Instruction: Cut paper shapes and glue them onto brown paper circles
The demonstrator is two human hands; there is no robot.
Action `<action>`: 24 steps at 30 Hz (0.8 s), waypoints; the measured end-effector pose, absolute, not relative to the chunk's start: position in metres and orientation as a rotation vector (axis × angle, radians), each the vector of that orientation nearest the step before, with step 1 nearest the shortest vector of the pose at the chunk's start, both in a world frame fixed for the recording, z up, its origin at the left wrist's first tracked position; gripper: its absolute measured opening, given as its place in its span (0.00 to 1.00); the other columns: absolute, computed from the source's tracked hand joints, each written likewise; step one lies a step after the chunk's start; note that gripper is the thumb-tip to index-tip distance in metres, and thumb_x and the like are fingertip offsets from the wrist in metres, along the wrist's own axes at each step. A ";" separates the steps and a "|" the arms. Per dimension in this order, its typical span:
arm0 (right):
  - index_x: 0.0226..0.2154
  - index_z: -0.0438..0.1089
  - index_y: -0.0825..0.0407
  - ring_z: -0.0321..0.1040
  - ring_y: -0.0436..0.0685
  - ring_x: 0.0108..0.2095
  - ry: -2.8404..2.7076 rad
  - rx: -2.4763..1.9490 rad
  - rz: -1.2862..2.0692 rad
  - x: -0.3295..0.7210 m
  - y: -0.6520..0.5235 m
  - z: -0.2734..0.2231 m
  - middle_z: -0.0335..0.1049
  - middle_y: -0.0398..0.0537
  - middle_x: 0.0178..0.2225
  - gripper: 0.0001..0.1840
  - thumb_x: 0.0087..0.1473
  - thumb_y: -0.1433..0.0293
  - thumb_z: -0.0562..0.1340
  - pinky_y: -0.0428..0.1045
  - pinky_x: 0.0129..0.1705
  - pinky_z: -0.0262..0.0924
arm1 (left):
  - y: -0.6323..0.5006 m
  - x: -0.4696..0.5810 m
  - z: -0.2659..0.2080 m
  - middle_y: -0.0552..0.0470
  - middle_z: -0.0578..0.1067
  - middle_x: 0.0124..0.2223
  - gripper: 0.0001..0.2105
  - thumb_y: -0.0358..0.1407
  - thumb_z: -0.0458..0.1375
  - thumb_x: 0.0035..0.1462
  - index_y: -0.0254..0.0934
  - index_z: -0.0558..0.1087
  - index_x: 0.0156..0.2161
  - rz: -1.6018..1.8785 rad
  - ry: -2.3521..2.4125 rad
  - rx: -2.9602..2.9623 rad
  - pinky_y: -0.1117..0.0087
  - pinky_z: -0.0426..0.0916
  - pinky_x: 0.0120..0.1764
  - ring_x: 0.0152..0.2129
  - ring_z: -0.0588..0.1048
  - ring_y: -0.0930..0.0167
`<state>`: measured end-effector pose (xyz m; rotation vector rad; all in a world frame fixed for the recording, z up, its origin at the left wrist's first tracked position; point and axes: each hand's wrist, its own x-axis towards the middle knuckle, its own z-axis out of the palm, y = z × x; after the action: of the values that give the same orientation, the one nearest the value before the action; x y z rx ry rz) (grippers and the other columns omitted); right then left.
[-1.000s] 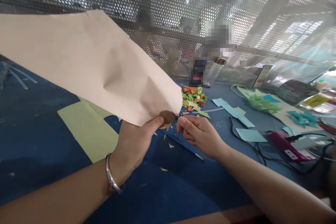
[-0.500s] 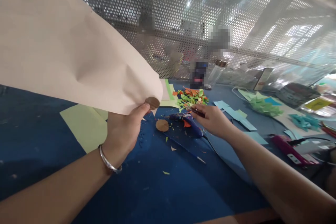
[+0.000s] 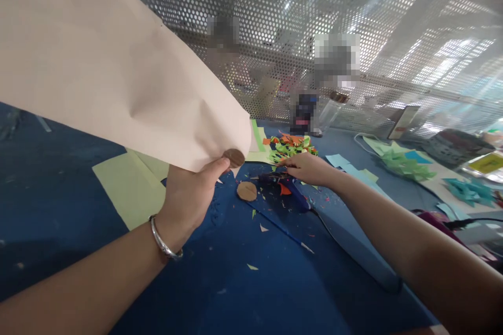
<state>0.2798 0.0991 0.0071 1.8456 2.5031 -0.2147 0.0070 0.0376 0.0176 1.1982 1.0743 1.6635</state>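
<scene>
My left hand (image 3: 188,196) is closed, thumb on top, on the corner of a large pale pink paper sheet (image 3: 129,63) that rises to the upper left. A brown round disc (image 3: 234,158) sits at that corner against the thumb tip. My right hand (image 3: 310,168) is stretched over the table with its fingers out at the near edge of a pile of green and orange paper scraps (image 3: 293,146). Just below it lies a blue glue gun (image 3: 294,193), its front end dark and partly blurred. Another cardboard disc (image 3: 247,191) and a blue paintbrush (image 3: 281,225) lie nearby.
Pale green paper sheets (image 3: 126,183) lie at left, blue paper strips (image 3: 349,167) at right. A glue gun cord (image 3: 334,241) runs to the right. Farther right are cut-paper tufts (image 3: 408,165) and a purple power strip (image 3: 436,222). A perforated metal screen (image 3: 267,26) stands behind.
The small dark tool in my right hand no longer shows plainly between the fingers; that hand has dipped slightly. My left hand still grips the sheet. The whole view has shifted slightly.
</scene>
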 end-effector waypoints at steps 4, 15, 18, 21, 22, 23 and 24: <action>0.49 0.79 0.50 0.74 0.63 0.45 2.502 1.854 -0.265 0.280 0.113 0.007 0.79 0.53 0.47 0.22 0.55 0.72 0.58 0.51 0.45 0.64 | 0.041 0.008 0.013 0.52 0.80 0.33 0.08 0.31 0.68 0.47 0.40 0.77 0.34 1.643 1.024 1.153 0.65 0.75 0.35 0.31 0.78 0.66; 0.49 0.79 0.58 0.54 0.50 0.19 2.580 2.169 -0.400 0.299 0.103 0.007 0.57 0.39 0.16 0.25 0.57 0.70 0.52 0.46 0.25 0.49 | 0.049 0.004 -0.001 0.50 0.81 0.34 0.09 0.33 0.69 0.48 0.39 0.78 0.36 1.560 0.953 1.168 0.65 0.74 0.35 0.30 0.79 0.66; 0.46 0.80 0.57 0.51 0.49 0.19 2.609 2.175 -0.434 0.300 0.098 0.008 0.53 0.37 0.15 0.22 0.55 0.69 0.55 0.47 0.25 0.46 | 0.048 0.006 -0.002 0.50 0.82 0.38 0.12 0.33 0.68 0.47 0.40 0.78 0.40 1.553 0.914 1.135 0.63 0.75 0.37 0.32 0.79 0.65; 0.45 0.81 0.56 0.49 0.49 0.18 2.632 2.186 -0.468 0.298 0.094 0.008 0.51 0.36 0.15 0.21 0.56 0.67 0.57 0.47 0.25 0.43 | 0.045 0.008 0.000 0.50 0.81 0.42 0.14 0.32 0.68 0.47 0.42 0.78 0.42 1.548 0.907 1.125 0.63 0.74 0.38 0.35 0.79 0.65; 0.44 0.81 0.56 0.48 0.49 0.18 2.638 2.197 -0.481 0.297 0.092 0.008 0.50 0.36 0.15 0.20 0.57 0.65 0.57 0.47 0.25 0.43 | 0.045 0.008 0.001 0.50 0.81 0.42 0.14 0.31 0.68 0.48 0.43 0.78 0.42 1.538 0.904 1.125 0.63 0.74 0.37 0.35 0.79 0.65; 0.44 0.80 0.56 0.48 0.49 0.19 2.647 2.209 -0.495 0.296 0.089 0.009 0.50 0.36 0.15 0.20 0.57 0.64 0.58 0.47 0.25 0.43 | 0.044 0.008 0.001 0.50 0.81 0.42 0.14 0.31 0.68 0.48 0.43 0.78 0.42 1.527 0.899 1.121 0.64 0.74 0.36 0.35 0.79 0.65; 0.43 0.80 0.56 0.49 0.49 0.19 2.659 2.221 -0.508 0.294 0.086 0.009 0.52 0.36 0.16 0.20 0.58 0.62 0.58 0.47 0.25 0.43 | 0.043 0.009 0.002 0.50 0.81 0.42 0.14 0.31 0.68 0.47 0.43 0.78 0.42 1.520 0.895 1.111 0.65 0.73 0.36 0.35 0.79 0.65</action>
<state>0.2944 0.0856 0.0091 2.2207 2.6590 -0.5080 0.0085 0.0430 0.0020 1.1108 0.8952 1.5197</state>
